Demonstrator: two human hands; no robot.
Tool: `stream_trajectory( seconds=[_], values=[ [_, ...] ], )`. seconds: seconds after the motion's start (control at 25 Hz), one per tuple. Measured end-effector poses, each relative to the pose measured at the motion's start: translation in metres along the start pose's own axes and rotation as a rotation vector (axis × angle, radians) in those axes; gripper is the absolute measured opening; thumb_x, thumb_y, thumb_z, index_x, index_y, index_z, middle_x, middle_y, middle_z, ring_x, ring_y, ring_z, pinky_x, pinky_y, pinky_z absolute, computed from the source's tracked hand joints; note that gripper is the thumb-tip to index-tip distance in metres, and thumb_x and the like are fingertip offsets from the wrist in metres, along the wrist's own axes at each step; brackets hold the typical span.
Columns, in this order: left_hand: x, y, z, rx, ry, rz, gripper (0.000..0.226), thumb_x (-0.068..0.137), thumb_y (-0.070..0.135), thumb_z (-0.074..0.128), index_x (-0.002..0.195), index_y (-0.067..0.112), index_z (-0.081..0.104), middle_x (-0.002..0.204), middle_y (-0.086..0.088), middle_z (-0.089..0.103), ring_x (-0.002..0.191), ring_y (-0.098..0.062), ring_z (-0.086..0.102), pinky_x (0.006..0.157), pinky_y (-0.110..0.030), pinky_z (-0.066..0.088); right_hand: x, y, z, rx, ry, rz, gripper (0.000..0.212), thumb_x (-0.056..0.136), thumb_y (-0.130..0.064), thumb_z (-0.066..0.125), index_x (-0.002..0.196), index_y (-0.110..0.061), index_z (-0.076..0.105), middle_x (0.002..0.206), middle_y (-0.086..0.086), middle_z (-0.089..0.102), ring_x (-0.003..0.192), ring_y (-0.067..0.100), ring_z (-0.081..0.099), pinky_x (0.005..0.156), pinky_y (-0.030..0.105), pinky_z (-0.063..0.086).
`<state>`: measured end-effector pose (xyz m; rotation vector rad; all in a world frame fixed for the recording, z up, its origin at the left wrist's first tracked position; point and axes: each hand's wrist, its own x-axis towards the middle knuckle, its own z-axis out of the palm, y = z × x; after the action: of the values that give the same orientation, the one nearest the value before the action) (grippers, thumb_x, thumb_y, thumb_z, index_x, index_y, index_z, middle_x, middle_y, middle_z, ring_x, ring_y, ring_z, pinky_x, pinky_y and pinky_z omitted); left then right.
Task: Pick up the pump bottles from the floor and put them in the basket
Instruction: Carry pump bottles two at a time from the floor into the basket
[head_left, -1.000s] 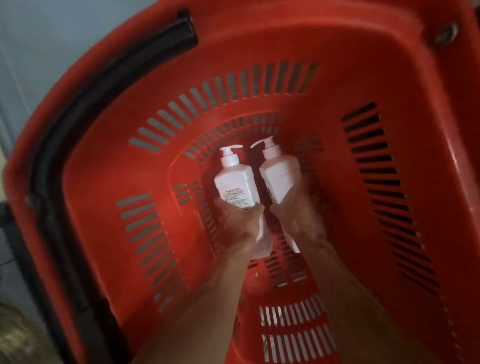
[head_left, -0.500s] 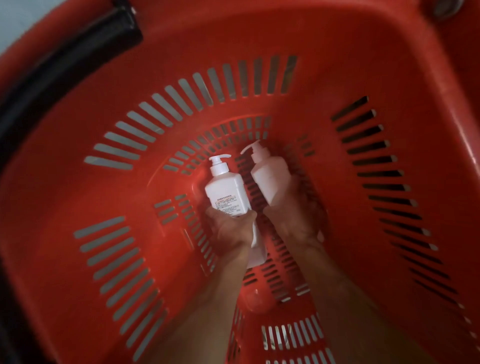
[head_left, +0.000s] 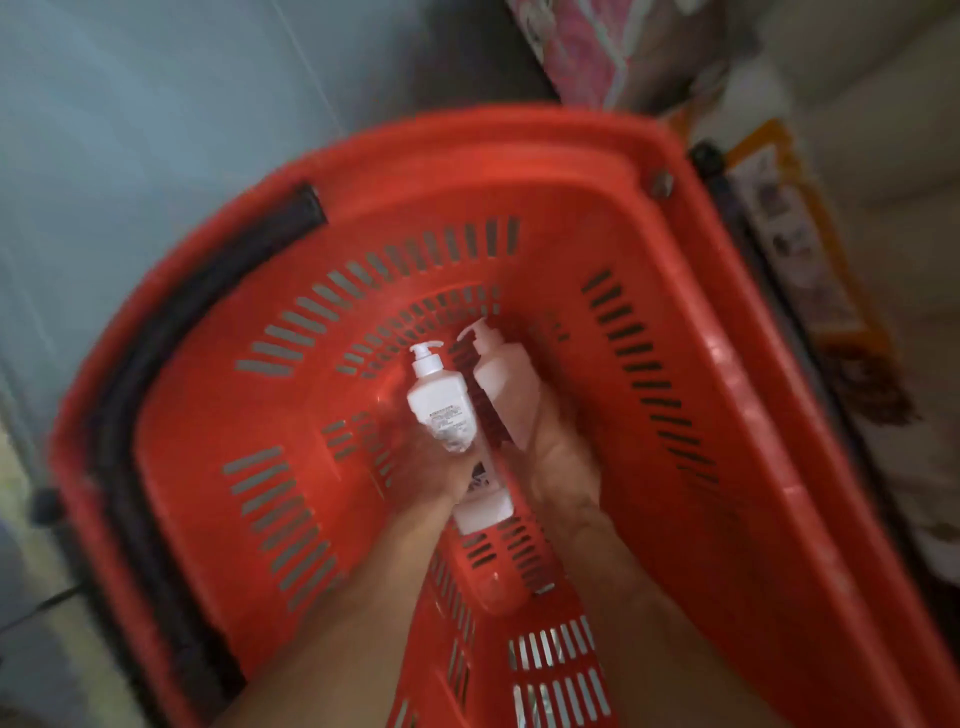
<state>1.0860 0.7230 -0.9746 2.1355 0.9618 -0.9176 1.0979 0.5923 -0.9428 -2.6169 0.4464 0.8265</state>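
Observation:
Both my hands reach deep into the red slotted basket (head_left: 691, 291). My left hand (head_left: 436, 478) grips a white pump bottle (head_left: 439, 400) with a printed label, pump head pointing away from me. My right hand (head_left: 561, 457) grips a second white pump bottle (head_left: 501, 379) beside it, label side turned away. The two bottles lie side by side, low near the basket's bottom. Whether they touch the bottom is unclear. The frame is blurred.
A black handle (head_left: 171, 332) runs along the basket's left rim. Pale blue floor (head_left: 156, 104) lies beyond it. A pink patterned box (head_left: 587, 47) and an orange-framed item (head_left: 789, 234) stand behind and right of the basket.
The view has pulled back, so the basket's rim and surroundings show again. Both hands still hold the bottles low in the basket, in nearly the same place.

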Motion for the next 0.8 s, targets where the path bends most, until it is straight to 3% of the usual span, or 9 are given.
stream_trajectory(
  seconds=[0.12, 0.28, 0.6, 0.8],
  values=[
    [-0.067, 0.035, -0.058, 0.524, 0.079, 0.361, 0.062, 0.082, 0.049, 0.066, 0.136, 0.027, 0.046, 0.136, -0.005, 0.052, 0.126, -0.031, 0.049, 0.102, -0.041, 0.042, -0.049, -0.01, -0.057, -0.07, -0.031, -0.101, 0.061, 0.089, -0.051, 0.065, 0.137, -0.018, 0.043, 0.131, 0.007, 0.054, 0.116, 0.029, 0.058, 0.091, 0.04, 0.05],
    [-0.168, 0.092, -0.144, 0.912, 0.116, 0.666, 0.066, 0.087, 0.045, 0.065, 0.145, 0.029, 0.036, 0.14, 0.001, 0.044, 0.128, -0.025, 0.042, 0.099, -0.041, 0.037, -0.122, -0.033, -0.158, -0.125, -0.001, -0.159, 0.05, 0.086, -0.042, 0.07, 0.126, -0.018, 0.05, 0.122, 0.005, 0.056, 0.115, 0.028, 0.055, 0.09, 0.042, 0.05],
    [-0.382, 0.159, -0.25, 1.031, 0.211, 0.989, 0.065, 0.084, 0.042, 0.069, 0.142, 0.026, 0.044, 0.134, 0.001, 0.051, 0.12, -0.027, 0.049, 0.094, -0.042, 0.04, -0.284, -0.043, -0.35, -0.053, 0.135, -0.128, 0.047, 0.088, -0.032, 0.067, 0.128, -0.018, 0.048, 0.127, 0.006, 0.054, 0.121, 0.031, 0.051, 0.093, 0.045, 0.045],
    [-0.507, 0.185, -0.288, 1.039, 0.22, 1.174, 0.058, 0.084, 0.041, 0.068, 0.136, 0.029, 0.046, 0.128, 0.002, 0.053, 0.118, -0.026, 0.049, 0.092, -0.042, 0.041, -0.391, -0.021, -0.443, 0.017, 0.237, -0.066, 0.045, 0.091, -0.038, 0.063, 0.127, -0.014, 0.051, 0.125, 0.01, 0.055, 0.118, 0.034, 0.051, 0.093, 0.046, 0.046]
  ],
)
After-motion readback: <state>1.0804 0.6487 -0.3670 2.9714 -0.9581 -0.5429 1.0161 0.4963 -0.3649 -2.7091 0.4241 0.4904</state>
